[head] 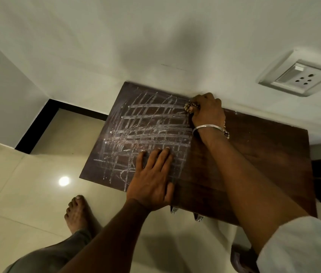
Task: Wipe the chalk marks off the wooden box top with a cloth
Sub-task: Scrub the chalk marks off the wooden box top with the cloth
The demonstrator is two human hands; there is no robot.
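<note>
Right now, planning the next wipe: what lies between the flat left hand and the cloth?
Head view: only crosshatched chalk marks on the wooden box top lie between the left hand and the cloth gripped in the right hand.

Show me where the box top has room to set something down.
Free: the box top right of the right forearm, bare wood to its edge. Crowded: the chalk marks, the left hand flat on them, the right hand gripping the cloth.
</note>
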